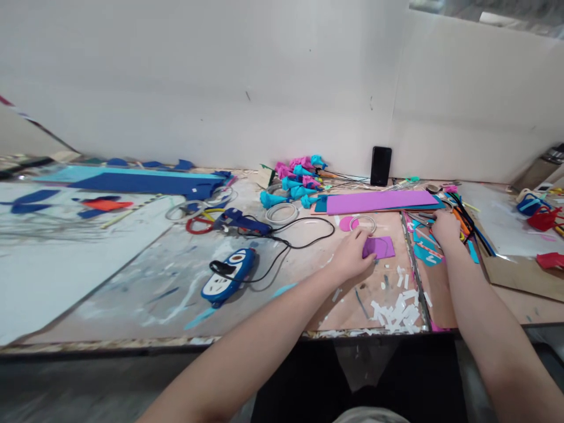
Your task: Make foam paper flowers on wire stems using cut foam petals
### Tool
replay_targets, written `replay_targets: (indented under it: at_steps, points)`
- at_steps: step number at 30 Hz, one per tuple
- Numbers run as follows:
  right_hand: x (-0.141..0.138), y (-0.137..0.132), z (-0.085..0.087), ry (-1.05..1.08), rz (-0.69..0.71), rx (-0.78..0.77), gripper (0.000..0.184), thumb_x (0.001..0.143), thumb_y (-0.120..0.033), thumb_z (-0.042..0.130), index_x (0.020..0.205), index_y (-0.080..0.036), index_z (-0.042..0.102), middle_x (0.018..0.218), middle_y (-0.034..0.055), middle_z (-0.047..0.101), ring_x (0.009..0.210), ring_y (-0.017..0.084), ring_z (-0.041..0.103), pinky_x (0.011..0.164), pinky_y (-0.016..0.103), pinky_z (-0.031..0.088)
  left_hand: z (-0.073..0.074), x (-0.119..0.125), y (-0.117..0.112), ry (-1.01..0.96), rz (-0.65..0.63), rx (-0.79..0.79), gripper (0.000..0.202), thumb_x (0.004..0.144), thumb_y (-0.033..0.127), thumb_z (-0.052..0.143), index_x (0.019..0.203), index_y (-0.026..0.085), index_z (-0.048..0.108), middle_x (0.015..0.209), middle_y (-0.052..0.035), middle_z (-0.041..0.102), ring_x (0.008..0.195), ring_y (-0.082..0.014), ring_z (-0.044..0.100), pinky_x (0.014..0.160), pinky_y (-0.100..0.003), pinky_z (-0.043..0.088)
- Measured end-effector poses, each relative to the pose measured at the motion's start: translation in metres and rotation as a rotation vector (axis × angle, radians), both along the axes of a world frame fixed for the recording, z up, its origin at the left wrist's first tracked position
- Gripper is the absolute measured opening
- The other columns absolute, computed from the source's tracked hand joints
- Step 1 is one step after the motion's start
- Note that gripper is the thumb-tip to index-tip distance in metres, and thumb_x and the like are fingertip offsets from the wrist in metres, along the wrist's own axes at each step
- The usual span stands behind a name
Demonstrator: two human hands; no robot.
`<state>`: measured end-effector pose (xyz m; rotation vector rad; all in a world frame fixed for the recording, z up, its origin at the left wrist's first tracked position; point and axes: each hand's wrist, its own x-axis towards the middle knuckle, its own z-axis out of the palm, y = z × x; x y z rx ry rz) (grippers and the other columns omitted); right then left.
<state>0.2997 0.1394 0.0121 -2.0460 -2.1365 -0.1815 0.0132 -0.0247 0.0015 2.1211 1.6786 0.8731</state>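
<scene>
Right of frame centre, the left hand [353, 254], thumb and fingers parted, is seemingly steadying the purple square [384, 248], while the right hand [446, 227] is resting among tools [463, 224], grip unreadable!

The small square sheet [385, 247] is purple with a faint darker curve across it, the disc [348, 224] near it is bright pink, and the long strip [379, 201] is violet above blue-teal sheets [436, 207]. Turquoise and pink mix in the bunched buds [304, 192], while the power strip [229, 281] pairs a blue body with a white face, and its plug [222, 268] and the phone [381, 165] are black. Leftward, one sheet [145, 185] is navy, another [66, 172] pale aqua, a cutout [107, 204] orange-red, and the scraps [399, 311] rightward white.
</scene>
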Motion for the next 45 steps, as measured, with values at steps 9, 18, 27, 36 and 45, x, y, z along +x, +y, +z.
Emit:
replay_targets:
  at_steps: [9,18,27,36,45]
  points:
    - [0.005,0.014,-0.014,-0.022,0.115,-0.032,0.035,0.094,-0.013,0.044,0.110,-0.007,0.074,0.113,0.0220,0.072,0.109,0.029,0.065,0.093,0.035,0.043,-0.006,-0.002,0.003,-0.261,-0.072,0.055,0.042,0.073,0.009,0.068,0.114,0.018,0.064,0.125,-0.0100,0.060,0.121,-0.0272,0.059,0.108,-0.043,0.047]
    - [0.007,0.008,-0.014,0.014,0.233,0.028,0.033,0.089,-0.011,0.049,0.097,-0.010,0.081,0.124,0.0181,0.068,0.107,0.024,0.062,0.099,0.033,0.043,-0.008,-0.005,0.005,-0.472,0.033,-0.064,0.052,0.075,0.010,0.065,0.126,0.020,0.061,0.115,-0.0052,0.071,0.102,-0.0224,0.068,0.093,-0.034,0.051]
    - [-0.011,-0.015,0.009,0.208,0.354,0.208,0.039,0.092,-0.013,0.048,0.116,-0.016,0.078,0.133,0.0127,0.064,0.117,0.023,0.063,0.107,0.034,0.048,-0.006,-0.004,0.005,-0.498,0.105,-0.106,0.049,0.077,0.015,0.063,0.125,0.020,0.061,0.094,-0.0006,0.067,0.077,-0.0162,0.059,0.073,-0.027,0.045]
    - [-0.081,-0.066,-0.011,0.345,0.703,-0.017,0.021,0.085,-0.015,0.061,0.096,-0.014,0.079,0.126,0.0155,0.066,0.116,0.025,0.064,0.104,0.037,0.051,-0.010,-0.005,0.008,-0.527,0.134,-0.096,0.050,0.076,0.016,0.061,0.126,0.019,0.059,0.081,0.0027,0.059,0.067,-0.0141,0.052,0.066,-0.026,0.041]
    - [-0.077,-0.069,-0.001,0.234,0.631,-0.024,0.022,0.092,-0.015,0.055,0.101,-0.010,0.075,0.127,0.0174,0.062,0.111,0.023,0.063,0.103,0.033,0.048,-0.013,-0.007,0.009,-0.528,0.160,-0.036,0.051,0.075,0.015,0.061,0.126,0.019,0.059,0.089,0.0003,0.063,0.077,-0.0168,0.057,0.076,-0.029,0.045]
